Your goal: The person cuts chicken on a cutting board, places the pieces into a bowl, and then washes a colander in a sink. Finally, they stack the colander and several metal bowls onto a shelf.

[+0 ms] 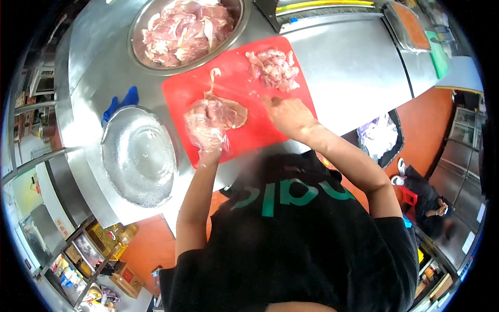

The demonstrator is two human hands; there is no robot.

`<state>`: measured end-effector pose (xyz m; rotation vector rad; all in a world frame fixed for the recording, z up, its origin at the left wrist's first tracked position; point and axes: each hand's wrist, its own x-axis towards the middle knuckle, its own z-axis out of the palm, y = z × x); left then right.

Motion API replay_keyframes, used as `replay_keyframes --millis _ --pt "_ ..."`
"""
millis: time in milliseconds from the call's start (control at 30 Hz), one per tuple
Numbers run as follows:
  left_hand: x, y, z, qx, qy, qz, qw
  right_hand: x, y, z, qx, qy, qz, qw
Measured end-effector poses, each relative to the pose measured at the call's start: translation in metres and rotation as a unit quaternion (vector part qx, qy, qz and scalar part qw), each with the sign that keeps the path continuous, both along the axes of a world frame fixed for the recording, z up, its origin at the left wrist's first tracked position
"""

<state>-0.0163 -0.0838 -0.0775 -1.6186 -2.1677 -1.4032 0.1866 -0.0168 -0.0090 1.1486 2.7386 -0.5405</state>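
My left hand, in a clear plastic glove, presses on a piece of raw chicken with its fingers curled over the meat. The piece lies on a red cutting board, with a thin pale strip just above it. Over the board's right side, my right hand is bare and closed like a fist. Whatever its fingers grip is hard to make out; a faint pale streak crosses the board to its left. Small cut chicken pieces are heaped at the board's upper right.
A steel bowl of raw chicken stands behind the board. At left are a mesh strainer and a blue cloth-like item. A clear container sits at far right. Beyond the counter, a person sits by a red stool.
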Motion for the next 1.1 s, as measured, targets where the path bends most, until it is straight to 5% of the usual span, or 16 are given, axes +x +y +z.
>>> replay_keyframes --millis 100,333,667,700,733,767,833,867,933,967,1000,1067,1100 --pt "0.004 0.001 0.012 -0.146 0.036 -0.018 0.988 -0.019 0.011 0.009 0.027 -0.026 0.073 0.997" --pt "0.005 0.006 0.008 -0.113 0.072 -0.014 0.991 -0.021 0.035 0.023 0.034 -0.087 0.179 0.979" --pt "0.011 0.006 0.015 -0.107 -0.107 -0.062 0.987 -0.066 0.032 -0.017 -0.023 -0.056 0.217 0.974" --pt "0.023 0.010 0.029 -0.029 -0.389 -0.077 0.917 -0.079 0.031 -0.020 -0.029 -0.039 0.214 0.976" --pt "0.028 0.013 0.037 0.053 -0.635 -0.086 0.766 -0.085 0.033 -0.021 -0.033 -0.021 0.213 0.976" --pt "0.025 0.012 0.034 0.055 -0.630 -0.087 0.769 -0.085 0.033 -0.021 -0.030 -0.016 0.213 0.976" --pt "0.013 0.005 0.030 -0.067 -0.264 -0.107 0.956 -0.085 0.030 -0.012 -0.052 -0.020 0.183 0.982" --pt "0.009 0.003 0.031 -0.062 -0.262 -0.107 0.957 -0.069 0.030 -0.018 -0.060 -0.002 0.169 0.984" --pt "0.004 0.007 0.044 -0.119 0.130 -0.039 0.983 -0.021 0.028 -0.014 -0.083 -0.035 0.128 0.988" --pt "-0.013 0.004 0.024 -0.136 0.047 -0.125 0.982 0.003 0.022 -0.002 -0.095 -0.084 0.098 0.987" --pt "-0.002 0.010 0.043 -0.167 -0.063 -0.024 0.984 0.034 0.009 -0.015 -0.099 -0.034 0.039 0.994" --pt "-0.012 0.026 0.018 -0.102 -0.123 0.070 0.985 0.089 -0.020 -0.017 -0.157 -0.035 -0.017 0.987" --pt "-0.017 0.039 0.039 -0.197 -0.032 0.015 0.980 0.113 -0.045 -0.026 -0.140 0.006 -0.047 0.989"
